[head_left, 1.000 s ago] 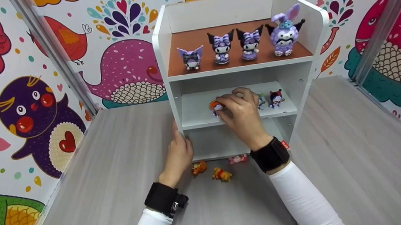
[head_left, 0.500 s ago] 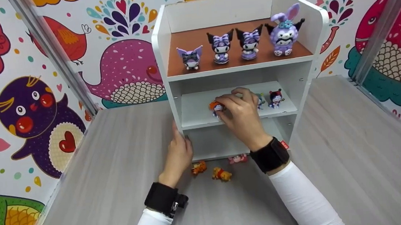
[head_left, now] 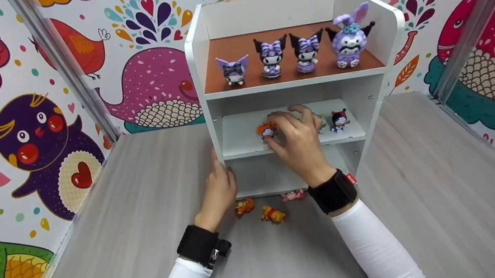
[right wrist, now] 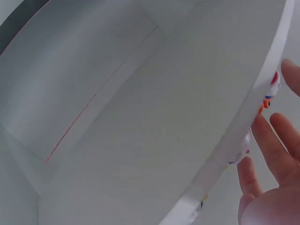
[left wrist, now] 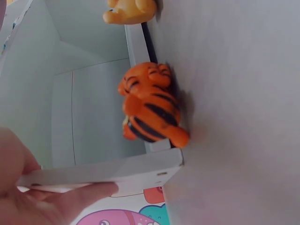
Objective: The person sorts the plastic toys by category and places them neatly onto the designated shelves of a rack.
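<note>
My left hand (head_left: 221, 189) holds the left side panel of a small white shelf unit (head_left: 294, 84). In the left wrist view its fingers and thumb lie on either side of the panel (left wrist: 108, 172). My right hand (head_left: 300, 140) is at the middle shelf, beside an upright figurine with an orange top (head_left: 267, 131). Its thumb and fingers stand apart around the figurine, fingertips right at it. Behind the fingers a greenish figurine (head_left: 322, 122) shows in part. To the right stands a red-and-black figurine (head_left: 339, 121). In the right wrist view the shelf's front edge hides most of the figurines.
On the top shelf stand several purple figurines (head_left: 271, 59). An orange tiger figurine (left wrist: 152, 103), a yellow bear figurine in red (head_left: 273, 214) and a pink figurine (head_left: 293, 195) lie on the grey table (head_left: 150, 257) before the unit. Printed panels (head_left: 156, 88) enclose the table.
My right thumb and fingers have spread slightly away from the orange-topped figurine, which now shows more fully. My left hand stays on the side panel. The head view has shifted a little.
</note>
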Demonstrator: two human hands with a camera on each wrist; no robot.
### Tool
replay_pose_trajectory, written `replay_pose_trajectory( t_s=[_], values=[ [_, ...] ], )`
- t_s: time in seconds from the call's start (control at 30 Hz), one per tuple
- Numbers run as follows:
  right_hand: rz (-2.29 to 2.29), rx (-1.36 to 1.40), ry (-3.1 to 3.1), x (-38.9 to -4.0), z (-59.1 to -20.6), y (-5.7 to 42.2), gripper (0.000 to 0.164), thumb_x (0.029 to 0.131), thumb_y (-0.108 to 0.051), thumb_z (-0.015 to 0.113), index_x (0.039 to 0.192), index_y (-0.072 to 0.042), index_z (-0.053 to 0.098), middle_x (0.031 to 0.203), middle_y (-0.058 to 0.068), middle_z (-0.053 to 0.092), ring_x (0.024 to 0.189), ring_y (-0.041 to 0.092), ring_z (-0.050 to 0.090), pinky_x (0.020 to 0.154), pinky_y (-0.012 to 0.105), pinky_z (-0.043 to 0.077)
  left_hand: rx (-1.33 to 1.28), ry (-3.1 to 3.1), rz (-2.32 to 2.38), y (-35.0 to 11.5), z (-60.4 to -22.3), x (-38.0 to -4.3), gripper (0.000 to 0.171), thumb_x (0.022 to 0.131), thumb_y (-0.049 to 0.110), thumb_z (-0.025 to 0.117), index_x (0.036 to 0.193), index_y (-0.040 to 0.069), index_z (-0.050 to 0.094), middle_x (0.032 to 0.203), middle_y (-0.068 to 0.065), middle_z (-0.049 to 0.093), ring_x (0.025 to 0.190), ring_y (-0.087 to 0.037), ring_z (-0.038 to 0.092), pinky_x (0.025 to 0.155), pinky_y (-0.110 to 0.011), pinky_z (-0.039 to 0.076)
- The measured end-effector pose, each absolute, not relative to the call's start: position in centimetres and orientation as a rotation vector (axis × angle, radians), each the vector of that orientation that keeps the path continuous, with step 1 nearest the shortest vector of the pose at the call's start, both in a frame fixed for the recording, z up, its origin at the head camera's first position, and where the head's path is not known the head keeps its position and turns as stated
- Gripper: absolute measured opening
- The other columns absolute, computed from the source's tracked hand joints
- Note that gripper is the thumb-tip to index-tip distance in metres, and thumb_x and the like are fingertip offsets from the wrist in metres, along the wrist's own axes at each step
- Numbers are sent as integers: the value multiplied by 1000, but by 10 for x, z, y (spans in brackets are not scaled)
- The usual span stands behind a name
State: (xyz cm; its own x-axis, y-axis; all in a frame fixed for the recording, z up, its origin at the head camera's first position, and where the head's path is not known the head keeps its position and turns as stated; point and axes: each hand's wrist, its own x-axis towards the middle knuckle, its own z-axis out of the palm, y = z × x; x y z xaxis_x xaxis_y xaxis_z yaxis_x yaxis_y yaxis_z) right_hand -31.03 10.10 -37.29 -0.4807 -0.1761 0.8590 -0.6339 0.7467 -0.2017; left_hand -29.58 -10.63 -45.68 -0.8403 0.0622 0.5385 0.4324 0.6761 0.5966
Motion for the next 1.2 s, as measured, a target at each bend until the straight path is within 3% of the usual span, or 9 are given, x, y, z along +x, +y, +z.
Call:
replay_pose_trajectory(
  t_s=[0.2, 0.6, 0.9, 1.03, 1.2],
  values=[
    [685, 626, -1959, -301, -365, 110, 41, 80, -24, 85, 113, -7, 69, 119, 11, 70, 117, 35, 48, 95, 56, 23, -385, -2410, -1052, -105, -457, -294, 65, 97, -6, 47, 151, -14, 13, 134, -43, 51, 101, -50, 66, 82, -54, 55],
    [862, 671, -1836, -268, -337, 142, 27, 84, -13, 76, 107, -1, 69, 97, 14, 67, 91, 28, 55, 87, 42, 31, -387, -2402, -1049, -102, -451, -298, 64, 96, -5, 45, 152, -12, 14, 134, -43, 51, 98, -51, 67, 79, -54, 57],
    [821, 712, -1902, -261, -340, 151, 22, 87, -14, 74, 102, 1, 68, 98, 15, 65, 95, 29, 55, 86, 39, 42, -383, -2409, -1060, -105, -451, -297, 66, 97, -5, 47, 152, -13, 12, 134, -44, 50, 98, -49, 68, 80, -54, 56],
    [664, 850, -1984, -262, -353, 155, 18, 86, -13, 75, 98, -1, 68, 93, 12, 65, 90, 26, 57, 81, 37, 46, -374, -2422, -1070, -106, -453, -296, 66, 98, -4, 46, 153, -12, 11, 138, -43, 48, 102, -49, 67, 83, -54, 56],
    [430, 1214, -2108, -265, -370, 162, 12, 84, -12, 78, 92, -9, 71, 83, 3, 69, 76, 17, 62, 69, 31, 53, -371, -2427, -1065, -107, -454, -295, 64, 98, -4, 46, 152, -13, 13, 136, -44, 49, 102, -51, 66, 83, -55, 56]
  ],
)
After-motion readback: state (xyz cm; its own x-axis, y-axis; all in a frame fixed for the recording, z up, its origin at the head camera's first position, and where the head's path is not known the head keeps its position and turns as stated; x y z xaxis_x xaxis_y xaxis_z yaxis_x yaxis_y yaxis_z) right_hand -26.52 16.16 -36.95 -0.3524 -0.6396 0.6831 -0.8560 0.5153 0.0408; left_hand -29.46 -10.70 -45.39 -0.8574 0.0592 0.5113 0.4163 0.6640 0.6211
